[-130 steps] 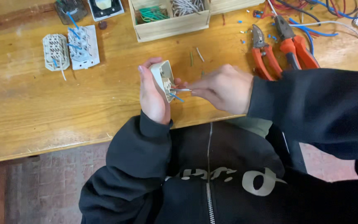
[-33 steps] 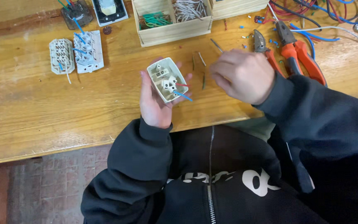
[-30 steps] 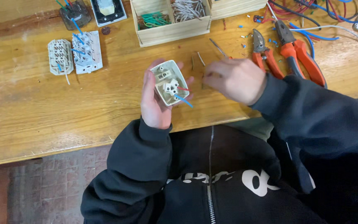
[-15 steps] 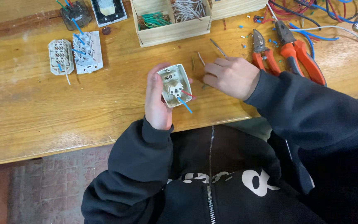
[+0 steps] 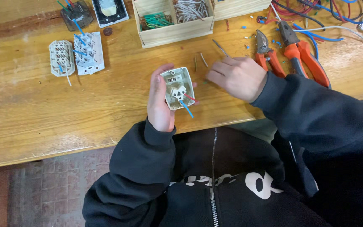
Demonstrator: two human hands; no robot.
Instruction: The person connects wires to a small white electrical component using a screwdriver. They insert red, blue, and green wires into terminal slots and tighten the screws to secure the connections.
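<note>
Socket (image 5: pixel 177 87), white and square, sits at the frame's centre, back side up, with a red and a blue wire (image 5: pixel 186 109) sticking out. Left hand (image 5: pixel 160 101) grips it along the edge. Right hand (image 5: pixel 237 77) rests just beside, fingers loosely curled on the wooden table (image 5: pixel 64 113), holding nothing visible. Orange pliers (image 5: pixel 303 52) lie upper right.

White switch module (image 5: pixel 177 88), rear side facing up, held above the wooden bench.
The squarish plastic housing is gripped along its left edge by the left hand (image 5: pixel 159 103), tilted slightly, its open back showing pale terminal blocks. A short blue wire (image 5: pixel 186 109) and a shorter red wire (image 5: pixel 189 97) project from the terminals toward the lower right, ends free.
</note>
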